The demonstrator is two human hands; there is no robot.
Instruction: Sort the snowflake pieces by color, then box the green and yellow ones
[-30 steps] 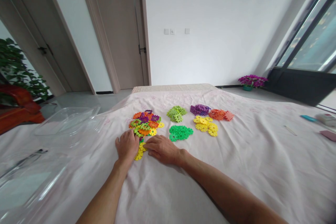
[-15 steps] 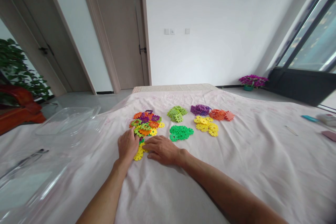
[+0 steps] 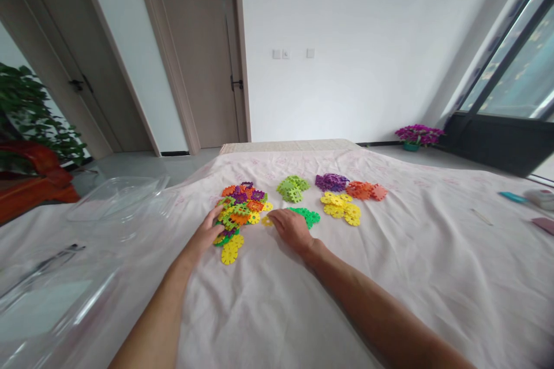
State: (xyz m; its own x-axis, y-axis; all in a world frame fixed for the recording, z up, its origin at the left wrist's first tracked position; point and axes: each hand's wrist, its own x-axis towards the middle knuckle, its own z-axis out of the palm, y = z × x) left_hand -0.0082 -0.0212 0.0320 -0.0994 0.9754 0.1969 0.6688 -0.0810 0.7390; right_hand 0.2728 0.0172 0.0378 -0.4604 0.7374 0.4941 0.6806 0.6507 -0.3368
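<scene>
My left hand (image 3: 208, 233) rests against the near-left side of a mixed pile of plastic interlocking discs (image 3: 240, 211), its fingers apart. My right hand (image 3: 291, 227) pinches a yellow disc (image 3: 267, 221) just right of that pile, and it partly covers a group of green discs (image 3: 310, 217). Two or so yellow discs (image 3: 230, 251) lie at the pile's near end. Farther off are single-colour groups: light green pieces (image 3: 293, 188), purple pieces (image 3: 331, 181), orange-red pieces (image 3: 366, 190) and yellow discs (image 3: 340, 208).
Clear plastic containers (image 3: 119, 199) stand on the left of the pink cloth (image 3: 415, 277), another clear container (image 3: 56, 305) nearer. A blue item (image 3: 513, 196), a white object (image 3: 539, 198) and a thin stick (image 3: 481, 217) lie on the right.
My right hand has moved right and away from me, carrying a yellow disc from the near end of the pile. My left hand has opened and shifted slightly left.
</scene>
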